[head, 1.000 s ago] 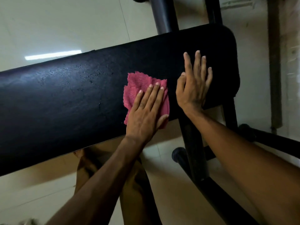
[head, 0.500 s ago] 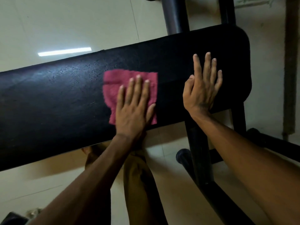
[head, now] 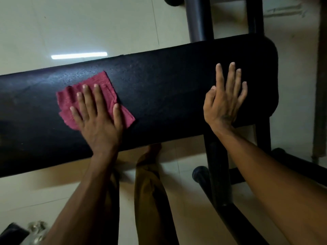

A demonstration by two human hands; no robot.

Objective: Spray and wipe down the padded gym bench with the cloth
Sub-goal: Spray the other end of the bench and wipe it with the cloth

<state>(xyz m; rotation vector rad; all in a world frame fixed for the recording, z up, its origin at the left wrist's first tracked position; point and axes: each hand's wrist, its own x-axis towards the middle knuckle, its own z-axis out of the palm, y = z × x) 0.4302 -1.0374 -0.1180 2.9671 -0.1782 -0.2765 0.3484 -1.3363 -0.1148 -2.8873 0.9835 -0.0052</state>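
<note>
left hand (head: 95,119) lies flat, fingers straight, pressing red cloth (head: 106,89) onto black padded bench (head: 168,89), left of centre. right hand (head: 224,101) flat, fingers spread, rests near bench's right end, holding nothing.

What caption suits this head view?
Left hand presses a pink cloth flat on the black padded bench; right hand braces.

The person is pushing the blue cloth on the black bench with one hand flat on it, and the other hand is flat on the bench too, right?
Almost. The cloth is pinkish red, not blue; the head view shows it. The rest holds: the left hand lies flat on it on the black bench, and the right hand is flat on the bench too.
</note>
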